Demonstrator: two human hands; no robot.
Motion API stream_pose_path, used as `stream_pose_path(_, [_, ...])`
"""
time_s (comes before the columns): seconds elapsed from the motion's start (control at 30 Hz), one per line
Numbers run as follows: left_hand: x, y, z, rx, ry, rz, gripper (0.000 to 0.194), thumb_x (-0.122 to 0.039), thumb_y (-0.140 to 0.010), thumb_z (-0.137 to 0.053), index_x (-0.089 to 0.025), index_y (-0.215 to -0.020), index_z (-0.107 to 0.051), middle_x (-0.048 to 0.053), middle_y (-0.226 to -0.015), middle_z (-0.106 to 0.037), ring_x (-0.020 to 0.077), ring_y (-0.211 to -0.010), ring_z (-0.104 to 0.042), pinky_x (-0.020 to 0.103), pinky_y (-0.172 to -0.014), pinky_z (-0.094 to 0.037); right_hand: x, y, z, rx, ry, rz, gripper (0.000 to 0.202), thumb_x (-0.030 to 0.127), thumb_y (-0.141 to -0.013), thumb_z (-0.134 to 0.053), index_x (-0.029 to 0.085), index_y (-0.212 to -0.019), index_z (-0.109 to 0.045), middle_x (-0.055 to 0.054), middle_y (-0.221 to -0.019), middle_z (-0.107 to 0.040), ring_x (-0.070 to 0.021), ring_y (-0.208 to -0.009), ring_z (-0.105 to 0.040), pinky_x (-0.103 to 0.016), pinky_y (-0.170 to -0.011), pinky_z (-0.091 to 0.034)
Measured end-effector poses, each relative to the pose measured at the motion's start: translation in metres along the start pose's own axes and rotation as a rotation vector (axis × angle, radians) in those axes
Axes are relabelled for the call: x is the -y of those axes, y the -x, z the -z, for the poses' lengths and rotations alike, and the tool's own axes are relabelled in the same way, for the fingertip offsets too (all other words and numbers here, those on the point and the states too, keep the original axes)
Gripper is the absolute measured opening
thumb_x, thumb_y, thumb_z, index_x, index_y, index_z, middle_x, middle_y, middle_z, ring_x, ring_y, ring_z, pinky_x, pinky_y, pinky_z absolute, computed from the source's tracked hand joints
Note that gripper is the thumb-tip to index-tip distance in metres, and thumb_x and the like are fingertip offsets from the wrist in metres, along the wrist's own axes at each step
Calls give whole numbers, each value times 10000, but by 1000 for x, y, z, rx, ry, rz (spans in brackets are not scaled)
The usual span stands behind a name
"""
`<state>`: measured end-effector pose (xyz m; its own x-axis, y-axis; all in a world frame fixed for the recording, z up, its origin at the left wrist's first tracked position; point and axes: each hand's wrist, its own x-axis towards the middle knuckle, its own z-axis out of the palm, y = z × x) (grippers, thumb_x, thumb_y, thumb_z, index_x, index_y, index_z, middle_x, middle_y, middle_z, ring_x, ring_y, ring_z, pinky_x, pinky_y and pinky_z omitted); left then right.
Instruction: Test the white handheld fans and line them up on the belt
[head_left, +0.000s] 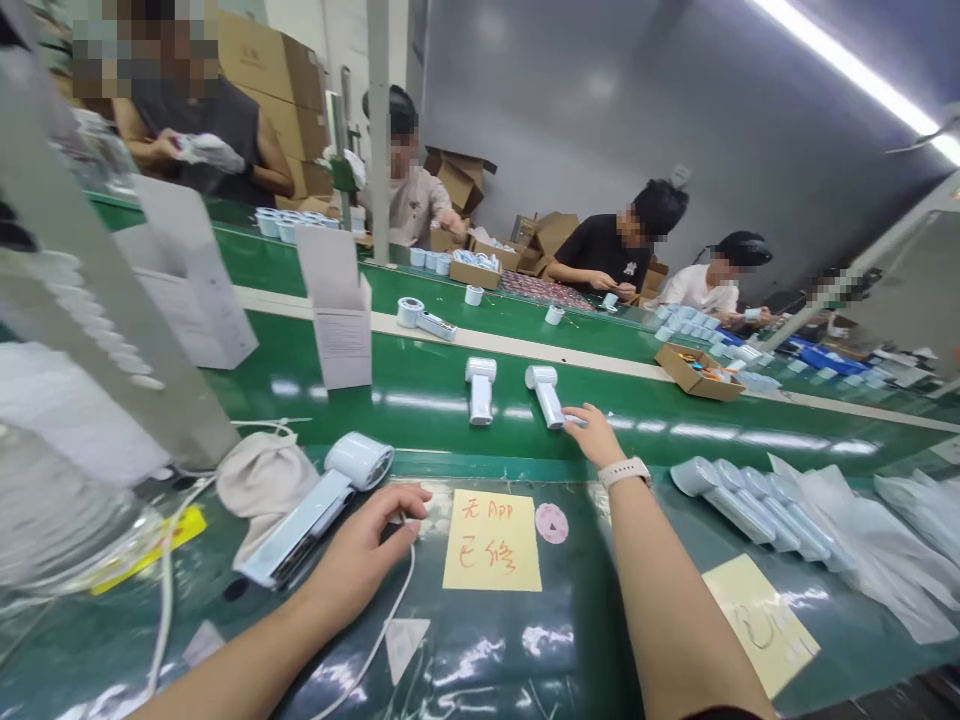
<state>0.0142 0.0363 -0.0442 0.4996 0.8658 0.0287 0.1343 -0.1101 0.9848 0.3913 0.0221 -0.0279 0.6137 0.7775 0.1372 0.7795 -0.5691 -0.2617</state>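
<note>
My right hand [594, 436] reaches across the green surface, fingers stretched and slightly apart, at the lower end of a pale blue handheld fan [549, 400]. Its fingertips seem to meet the handle; a firm grip does not show. A second handheld fan [481, 392] lies just left of that one. My left hand [382, 530] rests low over the near bench, thumb and forefinger apart. A white cable [407, 578] passes by its thumb; whether the hidden fingers touch it I cannot tell. Beside this hand lies a larger-looking fan [322, 510] with its handle side exposed, on a grey cloth [262, 475].
A yellow handwritten note [493, 540] lies between my hands. Several fans [757, 505] and plastic bags [862, 540] are at right. White boxes [341, 330] stand at left, near a metal post [112, 300]. Co-workers sit across the line, near a carton of parts [697, 372].
</note>
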Motion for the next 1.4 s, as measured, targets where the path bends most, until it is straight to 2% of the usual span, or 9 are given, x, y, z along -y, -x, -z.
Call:
stream_pose_path(0.17, [-9,-2,2,67,26,-2,153,-337,-764,-633,-218,-861,-635,92,-1079,-702,276,-1107,-643,444,-1040,-471,86,-18,-27,103,-5,23,319,353,-981,-623,190,-1255,-622,-98,-1286,-638,-235,-1074,-661,-449,-907,-573])
stream_pose_path(0.4, [-7,3,0,100,163,51,162,-249,-728,-684,-221,-886,-662,61,-998,-687,271,-1077,-608,477,-1069,-419,159,14,-41,151,59,6,336,417,-976,-612,200,-1232,-630,-100,-1318,-620,-248,-1131,-628,-486,-975,-522])
stream_pose_path(0.63, [1,1,-4,85,465,117,457,-383,-750,-777,-198,-1104,-553,131,-1163,-664,265,-1115,-630,480,-1011,-472,162,76,-1,294,-80,326,329,440,-888,-593,183,-724,-715,-119,-852,-675,-285,-901,-653,-380,-805,-505])
stream_pose_path(0.77, [-11,5,-8,43,788,19,674,-565,-670,-850,-195,-1173,-597,148,-1315,-636,288,-1262,-576,433,-1106,-404,164,143,15,247,-301,524,318,499,-831,-609,221,-843,-763,-139,-1151,-659,-337,-1063,-635,-453,-889,-514])
stream_pose_path(0.9, [-26,15,-5,24,1032,57,558,-613,-667,-835,-165,-971,-701,108,-1028,-743,251,-1010,-686,358,-947,-500,167,193,20,178,-536,594,379,508,-803,-671,228,-1035,-779,-159,-1474,-519,-447,-1364,-459,-640,-1080,-394])
stream_pose_path(1.03, [-26,15,5,73,1066,112,571,-663,-680,-794,-150,-923,-723,100,-906,-762,221,-825,-711,327,-779,-554,159,198,17,292,-798,548,350,540,-841,-673,277,-1047,-776,-102,-1540,-496,-420,-1394,-458,-646,-1105,-382])
stream_pose_path(1.13, [-21,9,9,91,1026,155,656,-725,-644,-777,-134,-924,-734,133,-921,-780,252,-830,-734,324,-717,-574,156,183,2,281,-891,465,381,483,-977,-466,225,-889,-732,-163,-1259,-697,-358,-1120,-657,-586,-961,-506])
stream_pose_path(1.2, [-19,6,10,62,1008,176,689,-741,-604,-792,-126,-909,-736,143,-926,-785,285,-881,-744,358,-771,-591,161,175,-15,218,-786,459,348,386,-981,-426,189,-901,-701,-180,-1054,-731,-345,-988,-665,-581,-904,-518])
stream_pose_path(1.4, [-24,4,17,18,1019,106,667,-742,-523,-828,-164,-837,-711,114,-943,-790,345,-1059,-720,445,-961,-569,183,184,-46,231,-643,640,332,179,-845,-534,165,-1153,-659,-174,-1276,-637,-352,-1290,-490,-596,-1134,-332])
